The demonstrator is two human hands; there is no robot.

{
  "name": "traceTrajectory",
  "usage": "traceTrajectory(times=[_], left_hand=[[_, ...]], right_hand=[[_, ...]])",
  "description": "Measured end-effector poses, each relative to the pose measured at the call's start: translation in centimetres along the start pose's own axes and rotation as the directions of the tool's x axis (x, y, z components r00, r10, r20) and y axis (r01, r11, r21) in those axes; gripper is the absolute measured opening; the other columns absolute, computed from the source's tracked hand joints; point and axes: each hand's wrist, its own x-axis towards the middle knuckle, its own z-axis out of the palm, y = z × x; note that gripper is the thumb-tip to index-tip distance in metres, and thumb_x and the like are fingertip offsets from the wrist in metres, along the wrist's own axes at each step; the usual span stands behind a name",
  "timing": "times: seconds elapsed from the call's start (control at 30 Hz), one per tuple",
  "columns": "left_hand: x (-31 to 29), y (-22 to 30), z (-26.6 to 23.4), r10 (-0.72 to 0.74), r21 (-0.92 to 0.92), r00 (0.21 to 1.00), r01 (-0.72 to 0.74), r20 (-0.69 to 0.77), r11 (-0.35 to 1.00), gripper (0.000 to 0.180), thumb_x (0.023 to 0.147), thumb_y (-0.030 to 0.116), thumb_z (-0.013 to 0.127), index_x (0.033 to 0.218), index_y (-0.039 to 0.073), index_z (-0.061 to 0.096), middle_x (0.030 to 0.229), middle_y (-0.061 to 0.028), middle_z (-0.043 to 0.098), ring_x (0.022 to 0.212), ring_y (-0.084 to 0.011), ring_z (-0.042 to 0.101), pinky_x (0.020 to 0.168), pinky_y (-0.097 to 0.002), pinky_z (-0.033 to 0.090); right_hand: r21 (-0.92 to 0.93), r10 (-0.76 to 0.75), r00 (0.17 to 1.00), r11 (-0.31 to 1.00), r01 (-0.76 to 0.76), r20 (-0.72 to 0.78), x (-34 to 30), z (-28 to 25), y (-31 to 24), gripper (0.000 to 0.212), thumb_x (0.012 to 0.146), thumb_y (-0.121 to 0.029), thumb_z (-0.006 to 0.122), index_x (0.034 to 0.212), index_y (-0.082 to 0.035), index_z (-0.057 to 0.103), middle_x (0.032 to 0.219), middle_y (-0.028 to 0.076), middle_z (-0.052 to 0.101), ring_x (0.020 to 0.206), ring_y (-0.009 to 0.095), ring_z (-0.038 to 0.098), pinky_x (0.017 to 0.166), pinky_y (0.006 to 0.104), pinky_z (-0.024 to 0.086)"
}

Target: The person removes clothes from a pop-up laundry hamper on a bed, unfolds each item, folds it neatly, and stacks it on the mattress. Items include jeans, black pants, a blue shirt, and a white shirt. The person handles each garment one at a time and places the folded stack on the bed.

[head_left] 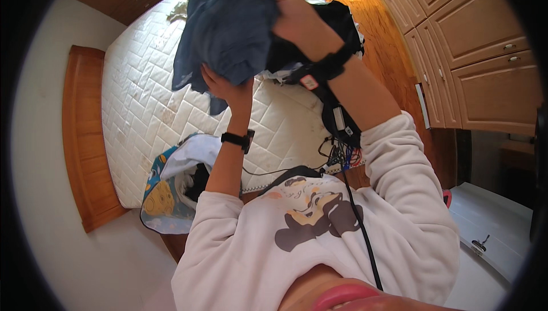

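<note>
A bunched dark blue piece of clothing (pixel 225 31) is held up over the mattress between both my hands; its exact kind cannot be made out. My left hand (pixel 225 85) grips it from below, fingers pressed into the folds. On its right side, my right hand (pixel 299 22) is closed against the cloth, the fingertips partly lost in it. Black clothing (pixel 337 17) lies behind my right hand and wrist. Near my left forearm stands an open fabric bag (pixel 162 197) with a cartoon print, light and dark cloth inside it.
The white quilted mattress (pixel 137 105) has a wooden headboard (pixel 83 139) at the left. Cables (pixel 342 154) lie tangled at its near edge, and one black cord runs down my front. Wooden cabinets (pixel 474 37) line the right side, beyond the wooden floor (pixel 388 54).
</note>
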Motion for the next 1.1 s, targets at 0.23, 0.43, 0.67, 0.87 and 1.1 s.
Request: traceTrajectory(times=[0.23, 0.43, 0.67, 0.87, 1.1], left_hand=[[0.6, 1.9, 12.3, 0.042, 0.255, 0.926, -0.147, 0.376, 0.956, 0.099, 0.069, 0.023, 0.077, 0.150, 0.008, 0.022, 0.151, -0.0160, 0.028, 0.139, -0.0337, 0.028, 0.106, -0.0668, 0.018], [-3.4, 0.6, 16.5, -0.054, 0.131, 0.598, -0.086, 0.800, 0.988, 0.086, 0.075, 0.037, 0.077, 0.147, 0.018, 0.034, 0.149, -0.0105, 0.034, 0.139, -0.0309, 0.030, 0.108, -0.0645, 0.018], [0.1, 1.0, 17.6, 0.204, 0.086, 0.818, -0.293, 0.538, 0.952, 0.080, 0.077, 0.047, 0.073, 0.144, 0.018, 0.040, 0.147, -0.0100, 0.036, 0.137, -0.0303, 0.031, 0.107, -0.0584, 0.021], [0.8, 3.2, 22.8, 0.020, 0.191, 0.630, -0.264, 0.776, 0.945, 0.119, 0.059, 0.056, 0.082, 0.154, 0.024, 0.017, 0.158, -0.0150, 0.014, 0.145, -0.0399, 0.009, 0.101, -0.0751, 0.016], [-0.6, 2.2, 25.4, -0.109, 0.213, 0.534, -0.137, 0.838, 0.967, 0.121, 0.059, 0.057, 0.083, 0.154, 0.031, 0.013, 0.160, -0.0123, 0.001, 0.146, -0.0395, 0.001, 0.097, -0.0773, 0.024]], right_hand=[[-0.057, -0.132, 0.938, 0.991, 0.120, -0.320, -2.3, -18.2, -11.4, 0.029, 0.098, -0.013, 0.047, 0.123, 0.000, 0.055, 0.121, 0.014, 0.062, 0.112, 0.026, 0.060, 0.102, 0.0411, 0.045], [-0.272, -0.218, 0.606, 0.962, 0.002, -0.765, -4.7, -34.6, -11.5, 0.033, 0.096, -0.009, 0.049, 0.127, 0.000, 0.049, 0.125, 0.017, 0.057, 0.111, 0.033, 0.058, 0.096, 0.0435, 0.048], [-0.866, -0.809, 0.501, -0.456, -0.205, 0.307, -3.6, -33.8, -9.3, 0.049, 0.079, -0.010, 0.062, 0.127, -0.003, 0.050, 0.123, 0.020, 0.054, 0.114, 0.037, 0.051, 0.099, 0.0434, 0.039], [-0.743, -0.405, 0.905, -0.564, -0.361, -0.132, 0.1, -32.1, -5.9, 0.101, 0.067, -0.067, 0.071, 0.150, -0.027, 0.030, 0.156, 0.010, 0.022, 0.143, 0.039, 0.015, 0.107, 0.0681, 0.015], [-0.732, -0.287, 0.880, -0.490, -0.474, -0.378, 1.9, -36.4, -6.2, 0.113, 0.063, -0.074, 0.070, 0.153, -0.034, 0.016, 0.161, 0.007, 0.008, 0.147, 0.038, 0.002, 0.111, 0.0666, 0.007]])
